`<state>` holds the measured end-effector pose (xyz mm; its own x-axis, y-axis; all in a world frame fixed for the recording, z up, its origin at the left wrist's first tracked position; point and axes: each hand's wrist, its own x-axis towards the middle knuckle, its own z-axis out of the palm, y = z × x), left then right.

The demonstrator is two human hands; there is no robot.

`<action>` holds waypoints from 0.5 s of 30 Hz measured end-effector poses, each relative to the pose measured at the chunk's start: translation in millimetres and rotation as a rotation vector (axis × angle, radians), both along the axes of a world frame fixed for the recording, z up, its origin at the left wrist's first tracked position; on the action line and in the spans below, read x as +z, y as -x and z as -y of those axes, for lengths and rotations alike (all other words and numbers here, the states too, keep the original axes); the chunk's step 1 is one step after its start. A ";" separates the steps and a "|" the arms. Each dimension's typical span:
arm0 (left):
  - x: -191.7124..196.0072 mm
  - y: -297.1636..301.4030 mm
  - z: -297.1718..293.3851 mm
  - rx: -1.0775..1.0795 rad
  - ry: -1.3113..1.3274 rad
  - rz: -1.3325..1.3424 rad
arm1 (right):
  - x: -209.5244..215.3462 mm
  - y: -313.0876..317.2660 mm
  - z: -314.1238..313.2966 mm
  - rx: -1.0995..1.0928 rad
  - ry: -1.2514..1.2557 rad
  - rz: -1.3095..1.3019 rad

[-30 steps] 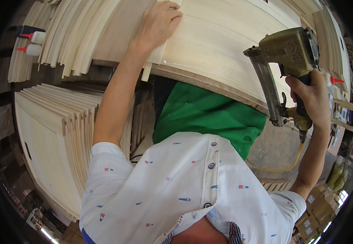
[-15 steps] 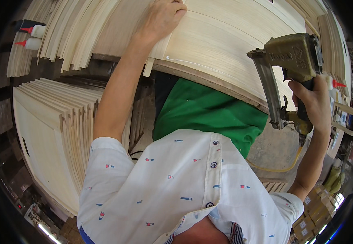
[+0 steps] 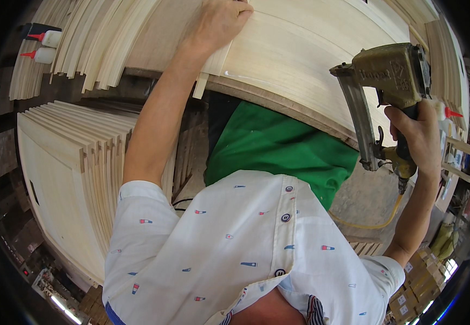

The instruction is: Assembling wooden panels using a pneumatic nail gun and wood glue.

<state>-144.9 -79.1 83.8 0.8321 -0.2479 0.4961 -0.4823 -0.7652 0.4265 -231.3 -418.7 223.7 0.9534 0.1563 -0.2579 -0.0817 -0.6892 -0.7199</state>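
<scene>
My right hand (image 3: 420,130) grips the black handle of a worn olive-brown nail gun (image 3: 392,73), held above the right part of a pale wooden panel (image 3: 294,49). A yellow air hose (image 3: 378,225) hangs from the gun. At the top of the view my left hand (image 3: 225,24) is closed on a narrow wood strip (image 3: 216,62) along the panel's left end; its fingertips are partly hidden. A short white glue line (image 3: 236,74) shows on the panel by the near edge. The strip's lower end sticks out past the bench edge (image 3: 278,100).
Long wood strips (image 3: 96,43) lie in bundles at the far left, beside two white glue bottles (image 3: 44,55) with red tips. Framed panels (image 3: 64,179) stand stacked at my left. Another glue bottle (image 3: 442,110) is beyond my right hand. Cardboard boxes (image 3: 416,284) sit lower right.
My left hand has moved slightly to the right along with the strip. Less of the white glue line shows. The nail gun and my right hand have barely moved.
</scene>
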 end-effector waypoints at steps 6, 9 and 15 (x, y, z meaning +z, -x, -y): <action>1.9 -3.5 2.0 0.005 0.024 -0.017 | -0.6 -1.1 0.6 0.005 -0.001 -0.016; 1.3 -4.7 2.9 0.014 0.040 -0.034 | -1.2 -0.7 0.3 -0.007 -0.014 -0.020; -2.8 -6.5 1.8 -0.005 0.056 -0.024 | -1.9 -0.7 0.0 -0.014 -0.012 -0.028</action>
<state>-138.4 -80.9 81.0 0.8430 -0.2240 0.4891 -0.4747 -0.7375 0.4803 -230.6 -418.7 221.8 0.9480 0.1463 -0.2827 -0.1115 -0.6792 -0.7254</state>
